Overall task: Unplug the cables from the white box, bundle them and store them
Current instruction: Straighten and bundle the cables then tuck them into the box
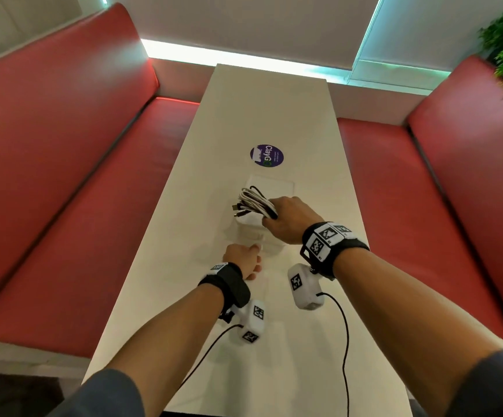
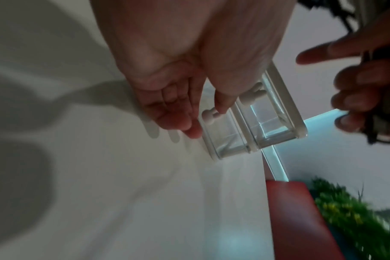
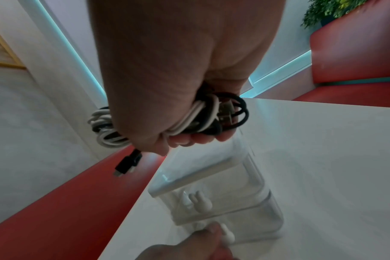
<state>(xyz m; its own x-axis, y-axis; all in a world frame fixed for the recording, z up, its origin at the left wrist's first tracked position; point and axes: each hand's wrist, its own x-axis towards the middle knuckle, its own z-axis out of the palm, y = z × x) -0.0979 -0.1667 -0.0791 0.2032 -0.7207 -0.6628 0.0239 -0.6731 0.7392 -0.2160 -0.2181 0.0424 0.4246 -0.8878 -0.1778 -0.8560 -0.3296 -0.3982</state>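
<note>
Head view: my right hand (image 1: 289,216) clutches the coiled cables (image 1: 251,201) above the drawer box (image 3: 223,190); below it, my left hand (image 1: 242,260), fingers relaxed, thumb touching the lower knob (image 2: 208,116).

1. The cable bundle (image 1: 251,203) sits inside the right hand's fingers (image 3: 189,139), directly above the drawer box (image 1: 251,233).
2. The drawer box stands on the desk (image 1: 274,115), just beyond the left hand's fingers (image 2: 178,112).
3. The lower knob (image 2: 208,115) touches the left thumb.
</note>
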